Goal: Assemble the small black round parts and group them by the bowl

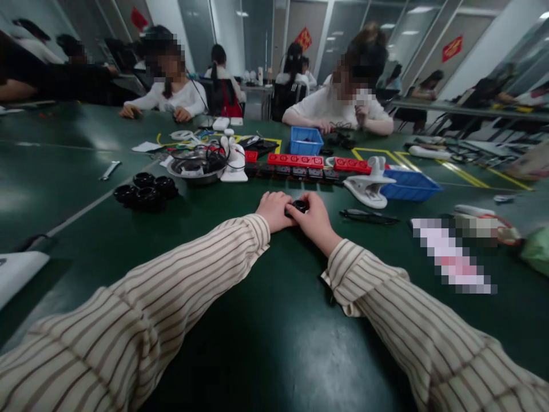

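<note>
Both of my hands meet over the green table, around a small black round part (300, 205) with a glossy rim. My right hand (316, 220) grips it from the right, thumb in front and fingers bent behind. My left hand (274, 210) is closed against its left side, covering part of it. Off to the left, several glossy black cup-shaped parts (148, 191) stand clustered on the table. A thin black tool or pen-like item (369, 216) lies just right of my right hand.
Beyond my hands runs a row of red socket strips (295, 160). A metal bowl (199, 176) of dark parts and a white clip-on device (234, 160) stand left of it; a white clamp (371, 186) and blue bin (409, 186) are right. A wrench (110, 170) lies far left. People sit opposite.
</note>
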Motion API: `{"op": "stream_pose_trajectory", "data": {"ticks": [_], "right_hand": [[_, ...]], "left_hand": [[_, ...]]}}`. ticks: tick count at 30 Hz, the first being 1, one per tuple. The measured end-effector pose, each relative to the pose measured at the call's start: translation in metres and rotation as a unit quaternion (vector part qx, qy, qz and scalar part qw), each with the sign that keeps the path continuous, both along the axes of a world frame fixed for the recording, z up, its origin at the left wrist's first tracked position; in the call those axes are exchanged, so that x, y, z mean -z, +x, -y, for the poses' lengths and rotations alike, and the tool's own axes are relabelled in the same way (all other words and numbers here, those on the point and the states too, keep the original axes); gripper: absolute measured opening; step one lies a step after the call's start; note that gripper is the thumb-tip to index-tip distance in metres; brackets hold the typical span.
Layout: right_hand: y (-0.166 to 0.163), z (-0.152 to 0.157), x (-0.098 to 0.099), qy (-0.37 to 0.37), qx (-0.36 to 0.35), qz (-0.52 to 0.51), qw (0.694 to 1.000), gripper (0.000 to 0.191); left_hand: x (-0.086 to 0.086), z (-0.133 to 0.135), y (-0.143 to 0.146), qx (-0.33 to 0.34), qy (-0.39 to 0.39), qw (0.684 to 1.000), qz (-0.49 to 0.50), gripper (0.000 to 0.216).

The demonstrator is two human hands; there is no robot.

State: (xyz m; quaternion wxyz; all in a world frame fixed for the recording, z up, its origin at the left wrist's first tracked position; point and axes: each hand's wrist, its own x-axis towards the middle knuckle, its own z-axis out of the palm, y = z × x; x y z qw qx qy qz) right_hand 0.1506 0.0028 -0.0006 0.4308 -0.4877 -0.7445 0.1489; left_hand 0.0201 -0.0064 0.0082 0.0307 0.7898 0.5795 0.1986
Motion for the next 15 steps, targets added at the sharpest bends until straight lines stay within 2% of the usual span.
{"op": "stream_pose_trajectory", "data": {"ticks": [4,10,13,15], "right_hand": [[0.003,0.0045,-0.0046,0.005,-0.034,0.003,0.999,0.021],[0.0051,0.0086,-0.0046,-0.016,-0.098,0.015,0.995,0.038],[0.004,0.0075,-0.0011,-0.007,-0.081,-0.014,0.997,0.041],[0.0029,0.0051,0.0021,-0.012,-0.051,-0.035,0.998,0.042]], "left_hand": [[0.0005,-0.0038,-0.0035,0.016,-0.001,1.0,0.008,0.037],[0.0033,-0.007,-0.0085,0.053,-0.034,0.998,0.028,0.035],[0.0033,-0.0049,-0.0079,0.047,-0.02,0.998,0.048,0.053],[0.0027,-0.002,-0.0057,0.038,-0.005,0.997,0.06,0.058]]}}
